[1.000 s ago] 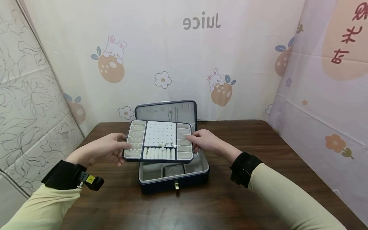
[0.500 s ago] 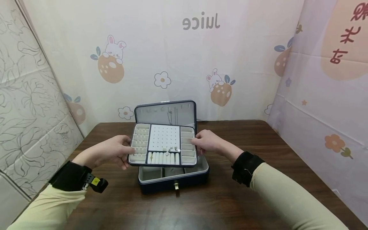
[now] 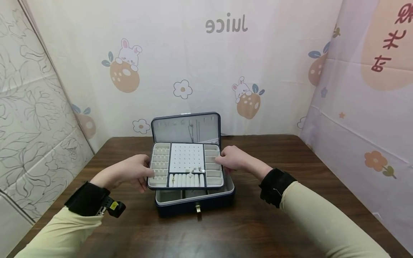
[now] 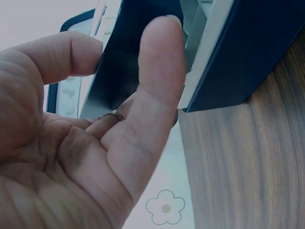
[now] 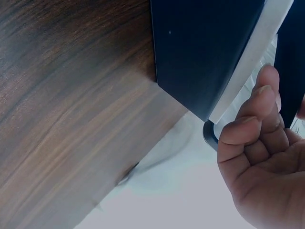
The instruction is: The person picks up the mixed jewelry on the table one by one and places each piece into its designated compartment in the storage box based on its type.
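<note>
A dark blue jewelry tray (image 3: 187, 157) with white compartments hovers over its jewelry box (image 3: 177, 209), tilted toward the head camera. My left hand (image 3: 129, 172) pinches the tray's left edge, thumb on top; in the left wrist view one finger (image 4: 162, 67) sticks out below the tray's dark underside. At the opposite edge my right hand (image 3: 237, 158) holds the tray between thumb and fingers. Small earrings (image 3: 197, 169) and a gold-coloured ring (image 3: 173, 180) sit in the tray's lower part. The box's interior is mostly hidden behind the tray.
The box lid (image 3: 174, 127) stands raised at the back, with thin necklaces (image 3: 191, 132) hanging inside. A gold-coloured clasp (image 3: 198, 208) is on the box front. The brown wooden table (image 3: 258, 222) ends at a printed curtain (image 3: 206, 71).
The tray has moved rightward and lower over the box, and its slant from side to side has lessened. My left hand has followed it to the right; the right hand has shifted only slightly.
</note>
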Demonstrator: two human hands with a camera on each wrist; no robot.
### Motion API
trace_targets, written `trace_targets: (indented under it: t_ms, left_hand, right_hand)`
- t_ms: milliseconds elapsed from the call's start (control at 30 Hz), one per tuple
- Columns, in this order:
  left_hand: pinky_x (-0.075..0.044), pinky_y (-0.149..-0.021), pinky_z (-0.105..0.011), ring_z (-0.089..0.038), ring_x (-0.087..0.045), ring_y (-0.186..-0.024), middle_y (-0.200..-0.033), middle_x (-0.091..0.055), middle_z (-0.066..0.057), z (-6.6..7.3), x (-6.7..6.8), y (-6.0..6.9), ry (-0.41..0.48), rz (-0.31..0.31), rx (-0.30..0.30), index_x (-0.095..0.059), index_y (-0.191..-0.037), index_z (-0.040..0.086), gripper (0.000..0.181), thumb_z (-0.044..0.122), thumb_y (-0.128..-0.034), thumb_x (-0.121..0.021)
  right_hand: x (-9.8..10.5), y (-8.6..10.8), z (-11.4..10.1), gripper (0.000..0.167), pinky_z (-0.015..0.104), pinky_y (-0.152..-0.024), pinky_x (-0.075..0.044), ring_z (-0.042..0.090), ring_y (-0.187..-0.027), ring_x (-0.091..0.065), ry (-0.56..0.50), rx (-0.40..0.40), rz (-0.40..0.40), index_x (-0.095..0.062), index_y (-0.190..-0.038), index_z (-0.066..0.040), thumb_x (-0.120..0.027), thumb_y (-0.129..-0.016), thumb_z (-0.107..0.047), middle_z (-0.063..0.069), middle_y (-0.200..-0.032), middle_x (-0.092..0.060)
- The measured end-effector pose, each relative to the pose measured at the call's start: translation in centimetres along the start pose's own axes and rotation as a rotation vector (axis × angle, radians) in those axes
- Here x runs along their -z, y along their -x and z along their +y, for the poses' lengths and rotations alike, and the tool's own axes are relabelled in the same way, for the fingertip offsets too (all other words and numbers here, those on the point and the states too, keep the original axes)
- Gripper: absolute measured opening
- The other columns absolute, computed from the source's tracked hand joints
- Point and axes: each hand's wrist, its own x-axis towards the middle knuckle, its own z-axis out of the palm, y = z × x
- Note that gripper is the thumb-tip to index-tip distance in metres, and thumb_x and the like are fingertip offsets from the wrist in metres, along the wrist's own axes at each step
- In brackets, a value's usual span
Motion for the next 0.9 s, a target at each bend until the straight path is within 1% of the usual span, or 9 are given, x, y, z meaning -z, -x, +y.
trace_targets:
  t_ms: [100, 267, 367, 600, 733, 900]
  left_hand:
    - [-0.062, -0.06, -0.039, -0.023, -0.068, -0.062, -0.088, -0.068, -0.017, 0.2, -0.4, -0.1, -0.048, 0.017, 0.01, -0.041, -0.131, -0.009, 0.046, 0.011, -0.094, -0.058]
    - [-0.061, -0.057, -0.038, -0.022, -0.066, -0.059, -0.08, -0.066, -0.016, 0.5, -0.9, -0.1, -0.13, 0.053, 0.031, -0.045, -0.124, -0.006, 0.038, 0.011, -0.0931, -0.058]
    - [-0.061, -0.057, -0.038, -0.022, -0.066, -0.058, -0.077, -0.066, -0.017, 0.6, -1.2, -0.2, -0.163, 0.052, 0.037, -0.046, -0.12, -0.006, 0.034, 0.011, -0.093, -0.058]
    - [-0.061, -0.056, -0.038, -0.022, -0.066, -0.057, -0.074, -0.066, -0.016, 0.4, -1.6, -0.5, -0.18, 0.044, 0.051, -0.05, -0.111, -0.002, 0.025, 0.011, -0.0926, -0.058]
    - [-0.06, -0.055, -0.036, -0.021, -0.066, -0.056, -0.071, -0.067, -0.015, 0.4, -1.8, -0.5, -0.197, 0.046, 0.06, -0.052, -0.105, -0.001, 0.02, 0.012, -0.093, -0.058]
    - [-0.059, -0.053, -0.035, -0.02, -0.066, -0.053, -0.068, -0.068, -0.014, 0.3, -2.0, -0.6, -0.223, 0.04, 0.063, -0.053, -0.098, 0.0, 0.015, 0.014, -0.0945, -0.058]
  right_hand:
    - [0.1, 0.1, 0.0, 0.041, 0.026, -0.049, -0.038, 0.021, -0.053, -0.055, 0.016, -0.009, -0.015, -0.065, -0.067, -0.006, -0.049, -0.098, -0.027, 0.007, -0.058, -0.065]
    - [0.3, 0.2, 0.0, 0.039, 0.026, -0.049, -0.04, 0.025, -0.056, -0.06, 0.003, -0.023, -0.032, -0.065, -0.068, -0.006, -0.05, -0.098, -0.027, 0.008, -0.059, -0.066]
    - [0.4, 0.3, 0.0, 0.039, 0.026, -0.049, -0.04, 0.025, -0.055, -0.059, 0.011, -0.028, -0.04, -0.065, -0.067, -0.006, -0.05, -0.097, -0.026, 0.008, -0.058, -0.066]
    - [0.4, 0.1, 0.4, 0.041, 0.027, -0.05, -0.044, 0.02, -0.052, -0.059, 0.026, -0.027, -0.059, -0.064, -0.065, -0.006, -0.05, -0.098, -0.026, 0.007, -0.057, -0.066]
    - [0.4, 0.1, 0.6, 0.041, 0.032, -0.054, -0.049, 0.02, -0.051, -0.061, 0.043, -0.028, -0.064, -0.064, -0.066, -0.006, -0.051, -0.099, -0.027, 0.006, -0.056, -0.066]
    - [0.3, 0.0, 0.8, 0.041, 0.034, -0.056, -0.051, 0.02, -0.052, -0.061, 0.056, -0.039, -0.067, -0.065, -0.066, -0.006, -0.052, -0.099, -0.028, 0.004, -0.055, -0.065]
